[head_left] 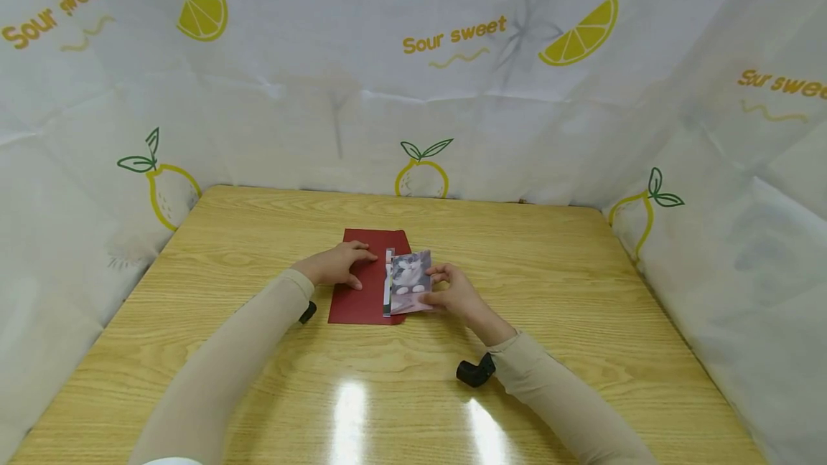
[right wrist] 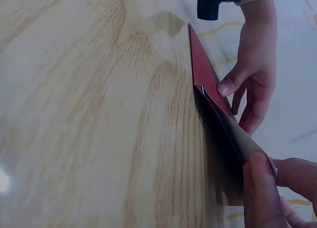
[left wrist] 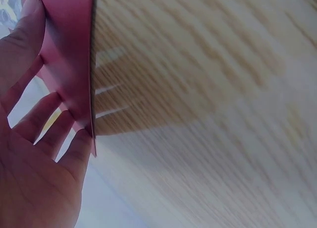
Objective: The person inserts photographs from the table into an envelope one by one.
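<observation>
A red envelope point(head_left: 358, 308) lies flat on the wooden table, its flap side to the right. My left hand point(head_left: 336, 265) rests on it with fingers spread; the left wrist view shows the fingertips pressing on the red paper point(left wrist: 69, 44). With thumb and fingers my right hand point(head_left: 460, 298) pinches the right edge of a cat photo point(head_left: 408, 277). The photo's left side meets a narrow strip of other printed pictures point(head_left: 388, 300) at the envelope's opening. In the right wrist view the photo point(right wrist: 242, 139) slants up off the table; how deep its far edge sits is hidden.
The wooden table point(head_left: 568, 293) carries the envelope near its middle. A white sheet with lemon prints point(head_left: 310, 120) hangs behind it and along both sides. Black camera mounts sit at the right wrist point(head_left: 476, 372) and left wrist point(head_left: 308, 312).
</observation>
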The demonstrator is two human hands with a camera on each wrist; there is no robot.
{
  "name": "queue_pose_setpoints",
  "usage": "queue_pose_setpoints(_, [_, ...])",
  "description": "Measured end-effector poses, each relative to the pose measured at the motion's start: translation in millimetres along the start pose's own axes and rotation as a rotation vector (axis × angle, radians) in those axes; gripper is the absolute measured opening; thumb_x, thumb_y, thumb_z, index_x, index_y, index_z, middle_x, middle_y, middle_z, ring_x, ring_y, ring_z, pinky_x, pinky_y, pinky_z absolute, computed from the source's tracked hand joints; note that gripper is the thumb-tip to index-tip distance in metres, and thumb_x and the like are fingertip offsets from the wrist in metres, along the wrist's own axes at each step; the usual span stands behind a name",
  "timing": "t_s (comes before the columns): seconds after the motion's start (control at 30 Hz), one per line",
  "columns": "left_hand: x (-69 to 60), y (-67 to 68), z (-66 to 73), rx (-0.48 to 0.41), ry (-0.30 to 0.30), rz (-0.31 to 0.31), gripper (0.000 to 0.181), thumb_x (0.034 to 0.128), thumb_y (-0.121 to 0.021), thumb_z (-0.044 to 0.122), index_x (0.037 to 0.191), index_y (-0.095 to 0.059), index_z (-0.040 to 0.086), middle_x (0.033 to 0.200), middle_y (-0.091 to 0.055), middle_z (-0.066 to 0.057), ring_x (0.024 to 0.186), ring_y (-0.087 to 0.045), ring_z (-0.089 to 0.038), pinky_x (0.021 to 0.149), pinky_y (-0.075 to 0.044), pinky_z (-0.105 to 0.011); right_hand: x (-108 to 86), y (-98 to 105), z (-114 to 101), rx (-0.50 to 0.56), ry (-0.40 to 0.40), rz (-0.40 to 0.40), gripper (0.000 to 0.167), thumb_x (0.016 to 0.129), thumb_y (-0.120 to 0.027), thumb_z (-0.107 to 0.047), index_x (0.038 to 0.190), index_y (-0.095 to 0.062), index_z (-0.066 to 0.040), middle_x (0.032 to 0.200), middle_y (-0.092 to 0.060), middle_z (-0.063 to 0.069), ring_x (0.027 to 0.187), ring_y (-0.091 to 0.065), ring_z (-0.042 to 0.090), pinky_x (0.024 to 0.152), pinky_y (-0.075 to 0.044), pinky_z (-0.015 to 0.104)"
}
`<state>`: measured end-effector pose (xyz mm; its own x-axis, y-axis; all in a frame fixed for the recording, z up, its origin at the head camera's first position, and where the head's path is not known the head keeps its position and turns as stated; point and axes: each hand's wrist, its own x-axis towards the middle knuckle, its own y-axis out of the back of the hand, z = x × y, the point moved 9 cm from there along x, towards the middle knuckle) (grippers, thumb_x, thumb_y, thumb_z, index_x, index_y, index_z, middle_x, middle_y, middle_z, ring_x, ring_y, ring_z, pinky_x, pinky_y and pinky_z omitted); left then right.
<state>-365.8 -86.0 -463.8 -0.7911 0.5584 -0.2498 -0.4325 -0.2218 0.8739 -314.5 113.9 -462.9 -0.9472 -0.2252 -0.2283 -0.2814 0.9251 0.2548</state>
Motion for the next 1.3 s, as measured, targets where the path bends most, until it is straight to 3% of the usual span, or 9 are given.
queue_pose_setpoints(0.23, [-0.1,0.0,0.7,0.001,-0.004,-0.002,0.064,0.0874,-0.072,0.024,0.145,-0.046,0.013,0.157,-0.025,-0.015,0.144,-0.023,-0.038,0.109,-0.039,-0.044,4.8,-5,-3,-0.038,0.008,0.024,0.048,0.081,-0.072,0.007,0.125,-0.052,0.003,0.107,-0.052,0.013,0.075,-0.053,0.013,0.058,-0.051,0.021])
queue_pose_setpoints(0.5, [-1.1,-0.5,1.9,0.000,0.001,-0.005,0.064,0.0874,-0.072,0.024,0.145,-0.046,0.013,0.157,-0.025,-0.015,0.144,-0.022,-0.038,0.109,-0.039,-0.045,8.3,-11,-2,-0.028,-0.010,0.029,0.047,0.082,-0.071,0.007,0.124,-0.052,0.001,0.106,-0.051,0.012,0.070,-0.053,0.013,0.059,-0.052,0.023])
queue_pose_setpoints(0.67, [-1.4,-0.3,2.0,-0.003,0.006,-0.007,0.064,0.0876,-0.072,0.023,0.145,-0.046,0.014,0.158,-0.024,-0.015,0.145,-0.022,-0.038,0.109,-0.039,-0.045,8.8,-7,-3,-0.084,0.005,0.046,0.041,0.084,-0.070,0.003,0.122,-0.055,0.001,0.104,-0.054,0.013,0.075,-0.052,0.014,0.059,-0.049,0.023])
queue_pose_setpoints(0.93, [-1.5,0.9,1.6,0.004,0.009,-0.001,0.064,0.0873,-0.073,0.024,0.145,-0.047,0.014,0.157,-0.026,-0.015,0.144,-0.023,-0.038,0.108,-0.040,-0.044,7.8,0,0,0.020,-0.004,0.033,0.033,0.092,-0.059,0.006,0.125,-0.056,0.005,0.106,-0.055,0.018,0.082,-0.061,0.016,0.069,-0.059,0.031])
queue_pose_setpoints(1.3, [-1.7,0.9,2.7,-0.012,0.008,-0.004,0.064,0.0876,-0.072,0.023,0.145,-0.046,0.013,0.157,-0.025,-0.015,0.144,-0.023,-0.038,0.107,-0.041,-0.044,11.4,0,0,0.005,-0.004,0.037,0.033,0.091,-0.060,0.007,0.124,-0.059,0.005,0.106,-0.058,0.017,0.083,-0.061,0.014,0.070,-0.059,0.030])
